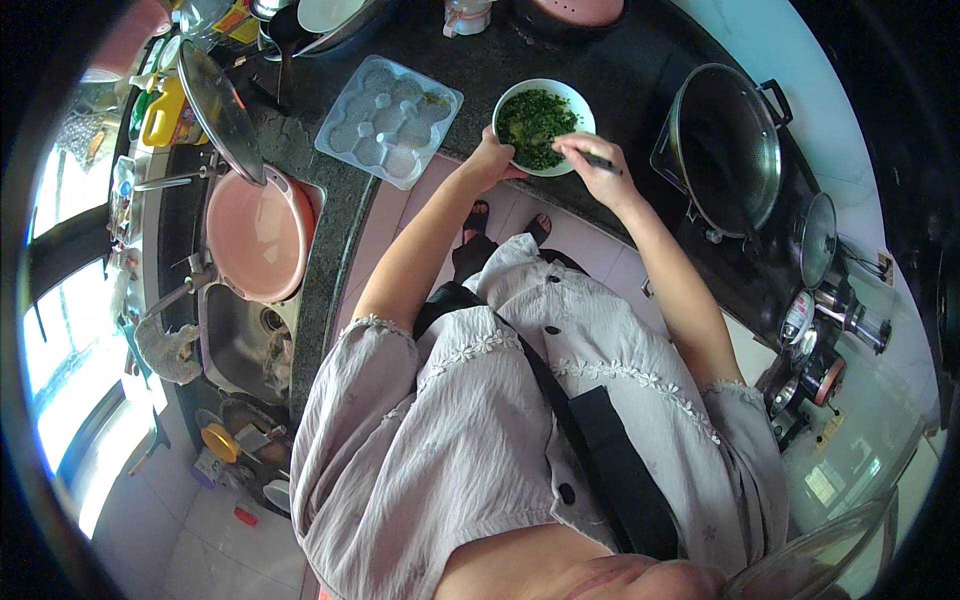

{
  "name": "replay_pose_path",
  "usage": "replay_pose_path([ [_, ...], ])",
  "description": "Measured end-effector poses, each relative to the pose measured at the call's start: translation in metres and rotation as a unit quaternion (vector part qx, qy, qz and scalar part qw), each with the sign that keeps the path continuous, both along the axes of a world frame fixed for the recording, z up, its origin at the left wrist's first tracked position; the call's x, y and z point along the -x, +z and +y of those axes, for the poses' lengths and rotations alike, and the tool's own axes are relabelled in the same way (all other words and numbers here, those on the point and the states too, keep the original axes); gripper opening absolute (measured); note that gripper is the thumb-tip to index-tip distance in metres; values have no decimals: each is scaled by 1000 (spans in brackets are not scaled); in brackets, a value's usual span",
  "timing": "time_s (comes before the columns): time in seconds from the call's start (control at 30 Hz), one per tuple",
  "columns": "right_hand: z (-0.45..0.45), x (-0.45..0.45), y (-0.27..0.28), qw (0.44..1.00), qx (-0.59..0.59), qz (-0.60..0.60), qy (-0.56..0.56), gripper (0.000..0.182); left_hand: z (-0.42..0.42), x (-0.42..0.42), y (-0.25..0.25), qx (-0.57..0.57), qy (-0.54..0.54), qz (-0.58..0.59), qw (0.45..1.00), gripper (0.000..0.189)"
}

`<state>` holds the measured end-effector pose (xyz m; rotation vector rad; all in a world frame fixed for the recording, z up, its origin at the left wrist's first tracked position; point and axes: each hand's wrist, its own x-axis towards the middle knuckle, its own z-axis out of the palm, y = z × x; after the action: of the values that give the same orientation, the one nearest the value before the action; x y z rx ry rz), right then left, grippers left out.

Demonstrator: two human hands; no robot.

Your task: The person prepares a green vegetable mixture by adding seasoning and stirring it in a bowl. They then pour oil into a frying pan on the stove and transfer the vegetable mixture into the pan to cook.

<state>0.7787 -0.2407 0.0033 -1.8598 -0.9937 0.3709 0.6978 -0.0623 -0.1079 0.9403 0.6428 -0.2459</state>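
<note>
A white bowl (587,112) with chopped green leaves (534,120) in it is at the front edge of the dark stone counter (480,67). My left hand (491,161) grips the bowl's near left rim. In my right hand (596,165) is a thin utensil with a dark handle end (602,163), reaching over the bowl's near right side; its other end is hidden by the fingers and the leaves, so its kind is unclear. Left of the bowl lies a clear plastic tray (390,120) with round hollows and a small greenish bit in one.
On the right a deep wok (727,150) stands on the stove, with a glass lid (818,240) beyond. At left, a pink basin (259,232) sits over the sink (240,337), and another glass lid (221,112) stands tilted by a yellow bottle (169,112). Pots line the back.
</note>
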Motion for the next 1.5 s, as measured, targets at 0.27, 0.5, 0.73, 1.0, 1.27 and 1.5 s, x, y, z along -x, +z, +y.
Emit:
replay_pose_path([
  [0.27,5,-22,1,998,-4,-37,-42,11,-1,-3,-11,-5,-1,-1,1000,60],
  [0.5,-32,-25,0,990,67,74,-97,12,1,2,14,-9,-8,-11,1000,61],
  [0.73,4,7,-2,1000,14,-2,-6,13,0,1,-1,-4,15,13,1000,61],
  [1.0,0,-26,-14,997,-45,-21,-62,12,2,-3,-2,-10,-14,-9,1000,62],
  [1.27,-22,-30,12,994,47,26,-94,13,-2,0,-10,6,10,-10,1000,61],
  [1.5,39,13,-3,996,-40,-63,-38,7,1,1,8,0,-7,-11,1000,58],
])
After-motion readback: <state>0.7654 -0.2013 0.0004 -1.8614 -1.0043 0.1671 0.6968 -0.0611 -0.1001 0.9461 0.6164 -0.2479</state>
